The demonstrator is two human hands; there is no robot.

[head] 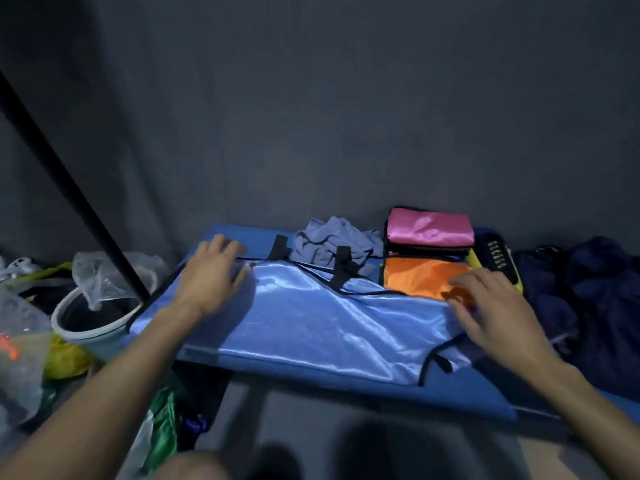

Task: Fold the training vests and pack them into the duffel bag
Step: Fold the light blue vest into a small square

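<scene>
Dim room w/ dark grey wall (311, 98), black pole (69, 188) leaning at left.

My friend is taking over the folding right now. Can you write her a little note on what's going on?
Left hand: open, flat on the light blue vest's far left corner.
Right hand: open, fingers spread at the vest's right end.
The vest lies spread on the blue table, not yet folded.
Orange vest and pink vest lie folded behind.
Left: fold this one and pack all of them. I cannot pick out the duffel bag.
</scene>
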